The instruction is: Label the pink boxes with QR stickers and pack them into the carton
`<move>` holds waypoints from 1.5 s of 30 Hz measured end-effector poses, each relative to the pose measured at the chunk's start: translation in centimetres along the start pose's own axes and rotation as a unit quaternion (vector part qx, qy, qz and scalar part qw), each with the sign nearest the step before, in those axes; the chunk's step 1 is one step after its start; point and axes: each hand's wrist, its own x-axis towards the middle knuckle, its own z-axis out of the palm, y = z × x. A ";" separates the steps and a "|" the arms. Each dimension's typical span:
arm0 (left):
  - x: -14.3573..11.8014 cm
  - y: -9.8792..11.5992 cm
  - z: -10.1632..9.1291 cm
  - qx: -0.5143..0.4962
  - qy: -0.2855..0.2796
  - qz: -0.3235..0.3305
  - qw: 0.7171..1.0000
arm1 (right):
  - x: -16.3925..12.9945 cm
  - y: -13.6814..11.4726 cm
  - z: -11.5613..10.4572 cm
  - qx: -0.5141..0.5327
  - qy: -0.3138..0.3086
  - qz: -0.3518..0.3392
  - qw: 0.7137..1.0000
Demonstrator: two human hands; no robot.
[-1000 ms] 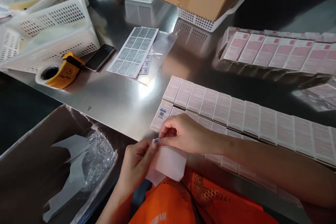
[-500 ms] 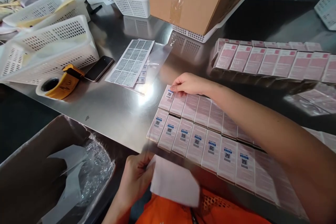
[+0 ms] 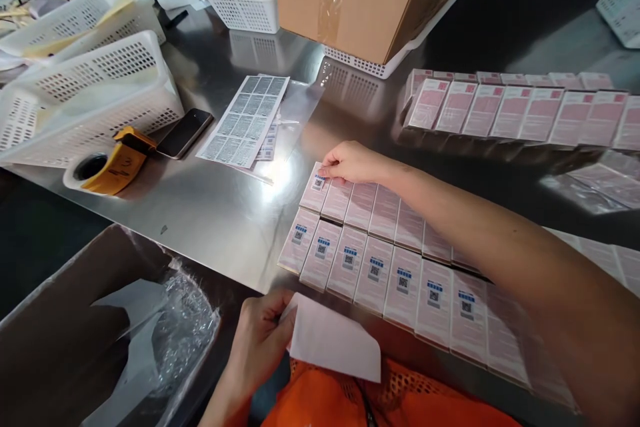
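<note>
— Carton (image 3: 50,340) at far left, with clear film (image 3: 186,327) inside. Moving rightward?

— A yellow tape dispenser (image 3: 119,170), a phone (image 3: 185,134), then printed sheets (image 3: 243,121), all on the metal table (image 3: 210,213).

— And the left hand (image 3: 263,333)?

— Thumb and fingers pinch a white sheet (image 3: 335,340) by its left end, near the table edge.

— The right hand (image 3: 353,161)?

— Its fingertips bunch at the top of a label (image 3: 319,183) on the leftmost box (image 3: 313,200) of the farther row. Gripping it or only pressing, I can't tell.

— Which step is that?

— Placing a label, I judge: seven boxes in the nearer row (image 3: 373,291) carry one.

— What does the next move call for?

— Probably flattening the label squarely before letting go.

— Far right?

— Pink boxes (image 3: 520,113), well apart from these rows.
</note>
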 end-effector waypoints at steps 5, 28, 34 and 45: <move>0.0 -0.2 0.0 -0.020 -0.005 -0.006 1.000 | 0.3 0.1 0.1 -0.021 0.008 -0.003 1.000; 1.9 2.4 -1.1 -0.136 0.218 0.052 0.965 | -6.8 -0.3 3.2 0.230 -0.025 -0.125 0.965; 5.2 3.1 -0.7 -0.188 0.233 0.086 0.950 | -11.5 -2.6 6.8 0.239 -0.142 -0.134 0.951; 4.8 4.5 -1.0 -0.368 0.093 0.026 0.925 | -11.4 0.1 6.4 0.146 0.052 -0.365 0.918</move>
